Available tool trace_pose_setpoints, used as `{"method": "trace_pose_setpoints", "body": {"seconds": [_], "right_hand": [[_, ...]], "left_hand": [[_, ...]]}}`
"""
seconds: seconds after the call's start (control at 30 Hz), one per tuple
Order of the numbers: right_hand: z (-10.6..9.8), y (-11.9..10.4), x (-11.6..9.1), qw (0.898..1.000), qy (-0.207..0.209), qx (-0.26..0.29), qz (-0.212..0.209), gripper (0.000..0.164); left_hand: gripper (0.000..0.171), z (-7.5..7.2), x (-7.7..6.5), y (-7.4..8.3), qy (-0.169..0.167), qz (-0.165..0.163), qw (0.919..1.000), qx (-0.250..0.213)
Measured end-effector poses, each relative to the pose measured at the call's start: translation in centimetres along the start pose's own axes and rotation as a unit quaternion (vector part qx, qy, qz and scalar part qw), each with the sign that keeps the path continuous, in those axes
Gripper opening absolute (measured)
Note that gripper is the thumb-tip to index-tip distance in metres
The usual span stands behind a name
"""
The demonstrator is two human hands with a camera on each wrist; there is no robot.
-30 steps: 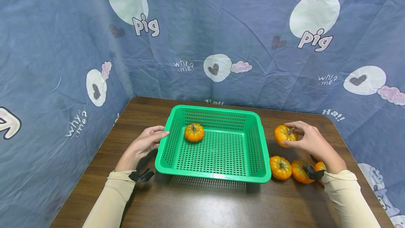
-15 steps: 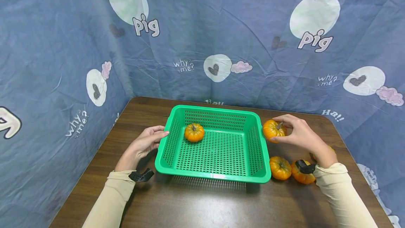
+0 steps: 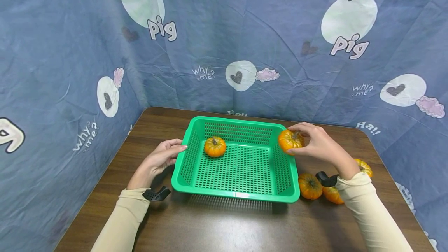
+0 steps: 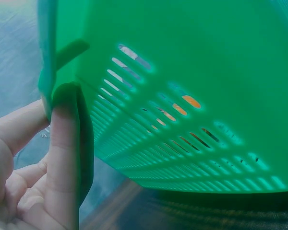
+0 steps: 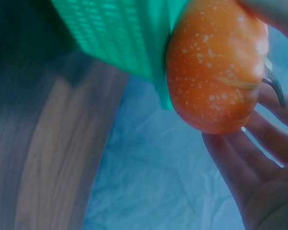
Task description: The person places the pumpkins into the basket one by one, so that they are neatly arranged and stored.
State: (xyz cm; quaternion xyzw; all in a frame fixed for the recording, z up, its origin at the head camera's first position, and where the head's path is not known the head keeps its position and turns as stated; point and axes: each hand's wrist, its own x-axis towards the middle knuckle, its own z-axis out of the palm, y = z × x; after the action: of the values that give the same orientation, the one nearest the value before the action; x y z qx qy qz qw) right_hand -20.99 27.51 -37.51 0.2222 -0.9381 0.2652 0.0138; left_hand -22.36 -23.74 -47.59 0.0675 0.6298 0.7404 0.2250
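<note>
My right hand [image 3: 313, 142] holds a small orange pumpkin [image 3: 289, 140] between thumb and fingers, over the right rim of a green plastic basket [image 3: 238, 195]. In the right wrist view the speckled side of this pumpkin [image 5: 216, 67] overlaps the basket wall [image 5: 113, 33], its stem turned toward the palm. At the basket's left side, my left hand [image 3: 161, 159] grips the rim, the thumb on top. The left wrist view has the fingers [image 4: 62, 158] behind the rim, against the slotted wall [image 4: 192, 158]. Inside the basket, toward its back left, sits another pumpkin [image 3: 215, 146].
Right of the basket, a pumpkin [image 3: 310, 186] stands on the brown wooden table [image 3: 224, 224]. Another pumpkin [image 3: 333, 195] is partly covered by the right wrist's black strap piece [image 3: 327, 179]. One more pumpkin [image 3: 364, 167] lies behind the forearm. A blue printed curtain [image 3: 210, 42] hangs behind the table.
My right hand has carried its pumpkin leftward and slightly up, from right of the basket to over its right rim. The left hand and basket stay in place.
</note>
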Motion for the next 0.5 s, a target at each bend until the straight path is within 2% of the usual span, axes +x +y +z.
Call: {"method": "trace_pose_setpoints", "body": {"seconds": [0.5], "right_hand": [[1.9,-2.4,2.7,0.999,-0.035,0.019,-0.031,0.071]], "left_hand": [[0.021,-0.1,0.0,0.0,-0.001,0.001,1.0,-0.005]]}}
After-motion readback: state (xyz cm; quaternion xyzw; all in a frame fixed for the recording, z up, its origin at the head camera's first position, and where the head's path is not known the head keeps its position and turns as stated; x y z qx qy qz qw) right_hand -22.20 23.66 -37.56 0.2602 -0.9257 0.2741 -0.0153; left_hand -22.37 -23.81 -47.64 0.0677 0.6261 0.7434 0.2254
